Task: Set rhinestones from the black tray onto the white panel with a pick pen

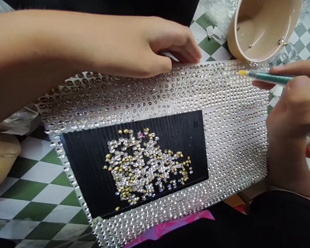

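Rhinestone-studded sheet [235, 137] above green-and-white checked cloth [54, 193], bearing a black tray [90, 165] of loose stones [144, 168] (tray's corner mark illegible). Left hand [160, 44] at upper edge, grip cannot be told; right hand [297, 103] pinches a yellow-tipped pen [271, 77].

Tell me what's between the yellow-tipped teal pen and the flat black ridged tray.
In the head view, a white panel studded with rows of clear faceted rhinestones lies between the pen tip and the tray.
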A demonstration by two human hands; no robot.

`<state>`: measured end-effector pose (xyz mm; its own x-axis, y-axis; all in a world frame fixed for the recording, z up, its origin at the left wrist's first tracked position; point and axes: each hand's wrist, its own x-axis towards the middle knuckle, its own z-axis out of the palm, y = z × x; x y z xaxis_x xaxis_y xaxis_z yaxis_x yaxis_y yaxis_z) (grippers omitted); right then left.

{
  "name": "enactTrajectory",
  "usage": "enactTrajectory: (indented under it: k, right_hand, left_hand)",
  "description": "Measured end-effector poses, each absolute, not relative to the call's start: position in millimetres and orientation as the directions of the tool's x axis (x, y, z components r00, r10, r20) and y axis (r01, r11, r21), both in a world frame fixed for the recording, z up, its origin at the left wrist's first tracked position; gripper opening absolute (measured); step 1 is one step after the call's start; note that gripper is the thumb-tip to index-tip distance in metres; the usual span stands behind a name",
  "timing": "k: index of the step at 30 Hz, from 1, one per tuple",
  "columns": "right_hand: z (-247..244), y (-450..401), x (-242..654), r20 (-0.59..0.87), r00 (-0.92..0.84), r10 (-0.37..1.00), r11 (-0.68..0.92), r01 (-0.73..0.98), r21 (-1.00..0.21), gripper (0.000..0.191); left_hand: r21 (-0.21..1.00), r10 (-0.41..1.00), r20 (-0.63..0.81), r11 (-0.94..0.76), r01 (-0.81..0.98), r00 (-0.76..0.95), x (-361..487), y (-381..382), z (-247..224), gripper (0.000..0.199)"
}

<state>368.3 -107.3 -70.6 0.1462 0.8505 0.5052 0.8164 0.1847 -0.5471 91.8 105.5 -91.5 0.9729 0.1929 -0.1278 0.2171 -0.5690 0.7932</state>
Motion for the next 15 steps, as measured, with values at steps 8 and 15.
enactTrajectory:
  k: [8,15]
  right_hand:
    - [-90.6,-95.7,356.7,0.575,0.087,0.813,0.268,0.822,-0.503,0.021]
    - [-92.1,-95.7,357.2,0.558,0.079,0.826,0.275,0.808,-0.521,0.018]
  left_hand:
    - [0.781,0.204,-0.122,-0.584,0.221,0.971,92.8,105.1,-89.4,0.080]
    - [0.777,0.216,-0.124,-0.586,0.230,0.968,93.4,104.5,-90.7,0.080]
